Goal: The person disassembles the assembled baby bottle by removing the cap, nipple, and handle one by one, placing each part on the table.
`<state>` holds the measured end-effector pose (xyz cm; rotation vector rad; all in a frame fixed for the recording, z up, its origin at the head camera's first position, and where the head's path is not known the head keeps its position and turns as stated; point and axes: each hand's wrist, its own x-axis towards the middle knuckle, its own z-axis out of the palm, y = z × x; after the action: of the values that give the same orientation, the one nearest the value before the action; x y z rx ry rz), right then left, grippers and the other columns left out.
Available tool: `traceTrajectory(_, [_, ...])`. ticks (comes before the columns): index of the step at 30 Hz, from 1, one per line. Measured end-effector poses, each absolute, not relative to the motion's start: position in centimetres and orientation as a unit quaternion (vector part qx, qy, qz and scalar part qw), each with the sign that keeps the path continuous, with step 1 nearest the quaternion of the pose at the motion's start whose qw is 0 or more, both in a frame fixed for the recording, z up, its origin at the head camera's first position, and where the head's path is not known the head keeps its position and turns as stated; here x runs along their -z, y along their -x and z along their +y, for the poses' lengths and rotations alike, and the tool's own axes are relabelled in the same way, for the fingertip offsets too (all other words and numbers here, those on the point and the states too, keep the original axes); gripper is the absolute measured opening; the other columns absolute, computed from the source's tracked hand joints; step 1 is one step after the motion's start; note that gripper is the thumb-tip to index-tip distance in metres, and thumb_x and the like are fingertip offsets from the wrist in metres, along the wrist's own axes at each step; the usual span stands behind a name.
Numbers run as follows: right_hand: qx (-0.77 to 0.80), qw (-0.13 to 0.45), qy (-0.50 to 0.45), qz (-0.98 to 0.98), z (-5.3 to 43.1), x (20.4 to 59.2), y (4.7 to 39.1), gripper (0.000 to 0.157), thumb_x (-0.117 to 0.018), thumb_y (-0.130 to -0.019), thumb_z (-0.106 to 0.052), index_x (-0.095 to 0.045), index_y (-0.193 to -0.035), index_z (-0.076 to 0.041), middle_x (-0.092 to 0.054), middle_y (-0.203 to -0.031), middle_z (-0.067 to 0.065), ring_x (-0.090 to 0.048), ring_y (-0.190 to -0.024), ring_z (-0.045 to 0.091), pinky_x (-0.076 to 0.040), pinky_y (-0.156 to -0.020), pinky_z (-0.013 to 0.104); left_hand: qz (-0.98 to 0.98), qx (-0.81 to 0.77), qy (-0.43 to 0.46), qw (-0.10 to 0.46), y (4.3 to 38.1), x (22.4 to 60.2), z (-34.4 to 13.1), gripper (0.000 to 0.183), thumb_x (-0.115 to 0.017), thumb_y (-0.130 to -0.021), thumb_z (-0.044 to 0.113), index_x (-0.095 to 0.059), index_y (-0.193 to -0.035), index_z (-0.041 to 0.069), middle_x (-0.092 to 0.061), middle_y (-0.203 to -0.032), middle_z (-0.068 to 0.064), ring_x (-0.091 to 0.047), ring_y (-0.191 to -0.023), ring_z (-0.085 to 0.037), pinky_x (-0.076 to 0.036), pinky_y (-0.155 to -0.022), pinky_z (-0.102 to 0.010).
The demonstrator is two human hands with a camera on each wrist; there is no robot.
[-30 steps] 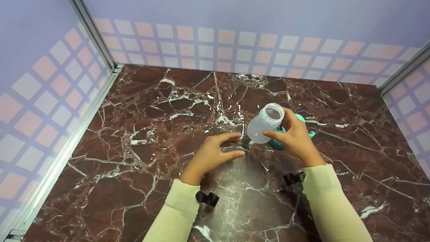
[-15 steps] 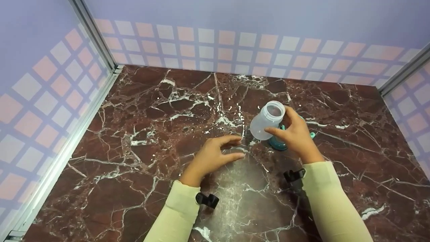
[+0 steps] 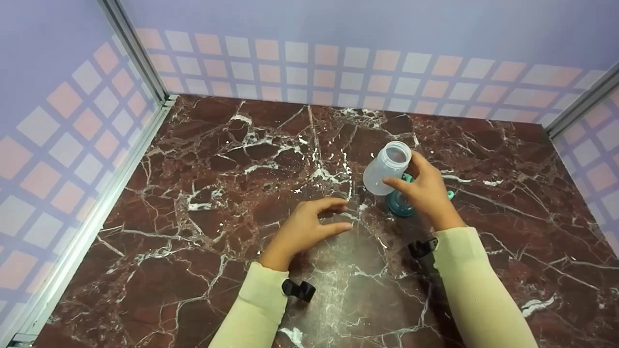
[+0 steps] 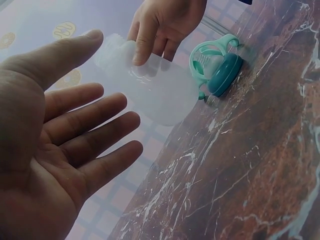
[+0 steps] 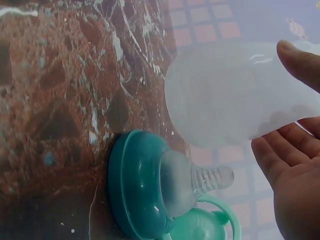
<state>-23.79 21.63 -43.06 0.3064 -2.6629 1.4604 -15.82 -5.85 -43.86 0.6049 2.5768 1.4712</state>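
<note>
My right hand (image 3: 428, 193) holds a translucent baby bottle (image 3: 376, 176), thumb on one side and fingers on the other. Its threaded mouth is uncovered, and the bottle tilts with its base just above the tabletop in the right wrist view. Below and beside it lies a teal bottle collar (image 5: 140, 185) with a clear ribbed teat (image 5: 212, 177) pointing up. Behind the collar is a mint-green handle piece (image 5: 202, 225), partly covered by the right hand in the head view. My left hand (image 3: 309, 222) hovers to the left, fingers extended and thumb apart, holding nothing.
The dark red marbled tabletop (image 3: 203, 270) carries white veins. Purple panels with pink and white squares (image 3: 324, 53) close off the back and sides, joined by metal corner posts (image 3: 138, 53). Black wrist mounts (image 3: 299, 290) sit on both sleeves.
The right hand has carried the bottle slightly away from me and to the right, uncovering more of the teal collar. The left hand has stayed almost still.
</note>
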Motion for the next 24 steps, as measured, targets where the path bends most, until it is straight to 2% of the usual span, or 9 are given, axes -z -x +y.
traceTrajectory(15, [-0.46, 0.044, -0.079, -0.883, 22.0, 43.9, 25.4, 0.078, -0.082, -0.077, -0.03, -0.043, -0.143, -0.012, -0.055, -0.139, 0.014, -0.051, -0.131, 0.03, -0.043, -0.107, 0.049, 0.846, -0.49, -0.2, 0.066, 15.8, 44.0, -5.8, 0.057, -0.073, -0.08, 0.048, -0.062, -0.129, 0.021, -0.069, -0.121, 0.002, -0.064, -0.112, -0.012, -0.048, -0.102, -0.03])
traceTrajectory(24, [-0.502, 0.015, -0.046, -0.864, 21.8, 44.4, 25.9, 0.08, -0.079, -0.08, -0.027, -0.035, -0.147, -0.02, -0.048, -0.147, 0.009, -0.046, -0.136, 0.026, -0.041, -0.11, 0.043, 0.844, -0.495, -0.195, 0.072, 15.6, 44.1, -5.9, 0.056, -0.074, -0.08, 0.046, -0.062, -0.128, 0.02, -0.068, -0.122, 0.001, -0.064, -0.112, -0.012, -0.049, -0.1, -0.028])
